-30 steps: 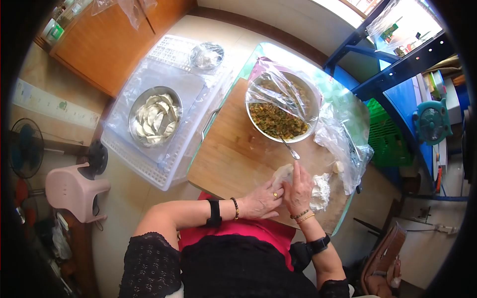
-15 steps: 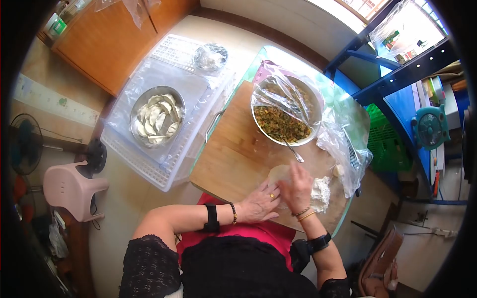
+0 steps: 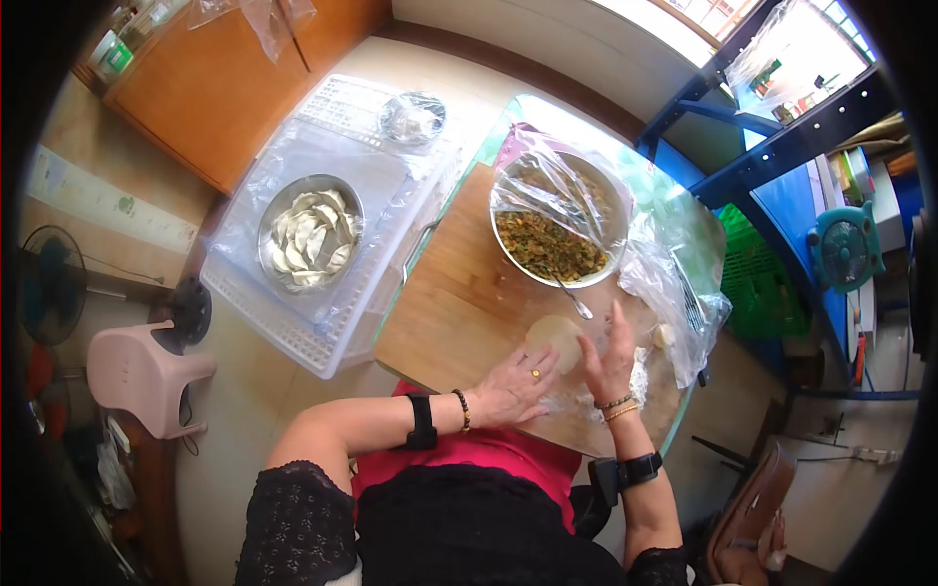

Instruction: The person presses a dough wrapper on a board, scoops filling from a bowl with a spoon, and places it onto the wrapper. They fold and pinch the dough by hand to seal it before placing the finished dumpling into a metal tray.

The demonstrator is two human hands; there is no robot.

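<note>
A thin, pale round of dough lies on the wooden board. My left hand, a ring on one finger, rests flat near the board's front edge with its fingertips at the lower edge of the round. Just right of the round, my right hand is raised on its side, fingers apart and nothing in it. White flour lies partly behind my right wrist. Beyond my hands is a bowl of chopped filling, half covered with clear plastic, with a spoon at its rim.
To the left, a metal bowl of dumplings stands on a plastic-covered storage box. A small covered bowl is behind it. Crumpled plastic and a dough lump lie at right. A pink stool stands far left.
My right hand has moved right and away from the dough round, its fingers spreading. More of the round shows. My left hand has stayed nearly in place.
</note>
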